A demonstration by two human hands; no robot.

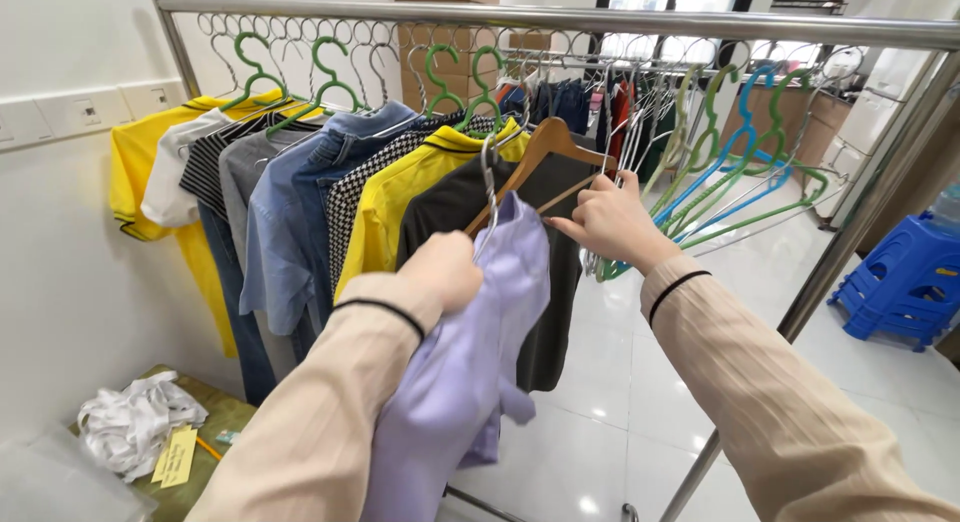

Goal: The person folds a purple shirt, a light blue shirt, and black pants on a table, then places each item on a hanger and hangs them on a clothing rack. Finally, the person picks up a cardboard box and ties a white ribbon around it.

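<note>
My left hand (445,270) grips a lilac shirt (470,382) on a metal wire hanger (489,187), held up just below the steel rail (560,20). My right hand (610,220) is closed on the end of a wooden hanger (545,147) that carries a black garment (555,272) right behind the lilac shirt. To the left hang a yellow polo (400,197), a checked top, a denim shirt (285,222) and more clothes on green hangers (480,82).
Several empty blue and green hangers (740,172) crowd the rail to the right. Blue plastic stools (905,282) stand at the far right on the glossy white floor. A white cloth (135,427) lies on a green surface at bottom left, by the white wall.
</note>
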